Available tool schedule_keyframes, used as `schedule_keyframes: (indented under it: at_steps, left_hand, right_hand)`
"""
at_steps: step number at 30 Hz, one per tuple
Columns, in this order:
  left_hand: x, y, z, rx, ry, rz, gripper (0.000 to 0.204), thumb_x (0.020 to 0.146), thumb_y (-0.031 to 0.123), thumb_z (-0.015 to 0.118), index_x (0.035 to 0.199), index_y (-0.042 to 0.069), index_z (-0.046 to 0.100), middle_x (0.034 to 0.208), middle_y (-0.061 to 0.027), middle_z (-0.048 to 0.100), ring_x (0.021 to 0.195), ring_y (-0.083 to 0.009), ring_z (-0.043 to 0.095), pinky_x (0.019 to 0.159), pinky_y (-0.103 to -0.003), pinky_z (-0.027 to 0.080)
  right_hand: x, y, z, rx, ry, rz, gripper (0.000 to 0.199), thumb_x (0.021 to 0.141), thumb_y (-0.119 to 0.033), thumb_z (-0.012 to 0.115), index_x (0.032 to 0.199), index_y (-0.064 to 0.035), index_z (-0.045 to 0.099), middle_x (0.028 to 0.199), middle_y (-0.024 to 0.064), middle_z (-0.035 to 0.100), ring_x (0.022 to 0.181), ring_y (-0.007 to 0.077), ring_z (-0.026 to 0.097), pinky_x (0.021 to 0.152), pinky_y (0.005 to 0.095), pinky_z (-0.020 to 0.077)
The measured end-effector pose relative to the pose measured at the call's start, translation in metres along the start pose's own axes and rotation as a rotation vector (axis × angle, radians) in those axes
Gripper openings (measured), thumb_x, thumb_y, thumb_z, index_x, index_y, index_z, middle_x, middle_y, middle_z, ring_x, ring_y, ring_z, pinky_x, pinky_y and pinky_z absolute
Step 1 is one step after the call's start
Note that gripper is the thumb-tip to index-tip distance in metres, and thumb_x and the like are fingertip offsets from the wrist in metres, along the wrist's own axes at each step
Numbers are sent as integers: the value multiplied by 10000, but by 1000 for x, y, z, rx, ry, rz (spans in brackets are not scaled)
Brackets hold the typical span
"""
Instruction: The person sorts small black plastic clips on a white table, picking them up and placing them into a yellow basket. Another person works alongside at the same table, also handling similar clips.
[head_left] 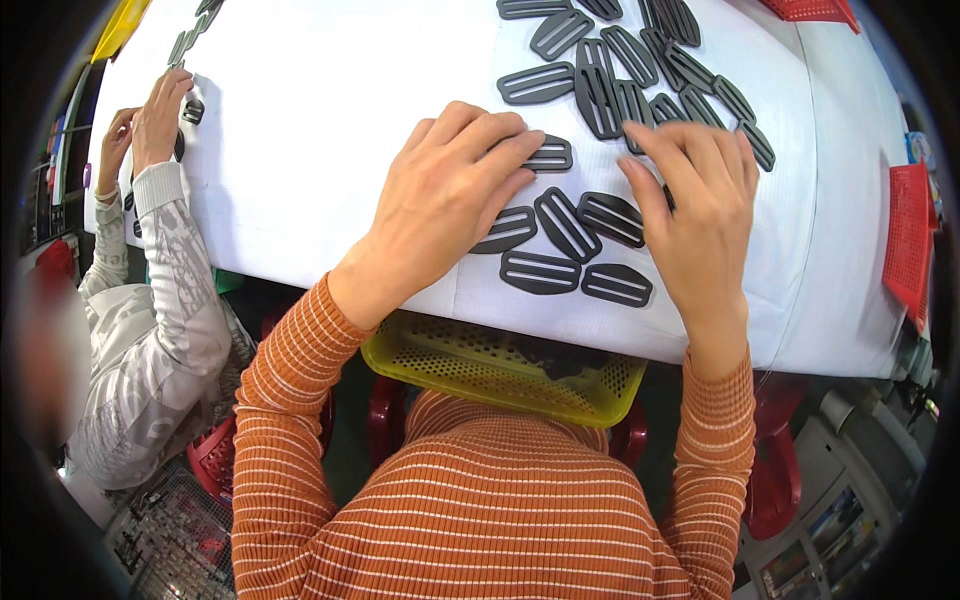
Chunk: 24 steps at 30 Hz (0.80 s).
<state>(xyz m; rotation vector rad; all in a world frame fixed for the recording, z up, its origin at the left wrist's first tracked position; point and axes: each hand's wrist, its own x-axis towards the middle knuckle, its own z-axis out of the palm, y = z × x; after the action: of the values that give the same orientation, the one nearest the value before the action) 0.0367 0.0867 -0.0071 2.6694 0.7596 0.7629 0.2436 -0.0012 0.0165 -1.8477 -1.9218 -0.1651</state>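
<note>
Several flat black plastic slide buckles (566,224) lie scattered on a white table (320,110). My left hand (445,195) rests palm down on the table, its fingers spread over one buckle (550,155) near the table's front edge. My right hand (700,205) lies palm down to the right, its fingertips touching buckles in the pile (640,90) further back. Neither hand grips anything that I can see. Two more buckles (575,278) lie between my hands at the table's edge.
A yellow perforated basket (480,365) holding dark parts sits on my lap under the table edge. At the left a co-worker in a grey patterned sleeve (165,290) handles buckles (190,105). Red baskets (908,235) stand at the right and far corner.
</note>
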Motion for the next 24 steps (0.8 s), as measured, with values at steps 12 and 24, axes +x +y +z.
schedule_keyframes:
  at_steps: [12, 24]
  left_hand:
    - [23, -8, 6, -26, 59, 80, 228, 787, 74, 737, 1014, 54, 731, 1035, -26, 693, 890, -233, 606, 763, -333, 527]
    - [1, 2, 10, 135, -69, 217, 321, 776, 163, 738, 1097, 153, 748, 1147, 56, 689, 1035, -208, 582, 846, -335, 472]
  right_hand:
    - [-8, -20, 11, -51, -76, -23, 249, 762, -194, 781, 976, -85, 716, 975, 9, 586, 998, 210, 535, 1051, 491, 306]
    - [-50, -44, -1, -189, -166, 17, 367, 826, -229, 728, 1191, -199, 711, 1120, 26, 558, 1048, 224, 524, 1091, 523, 291]
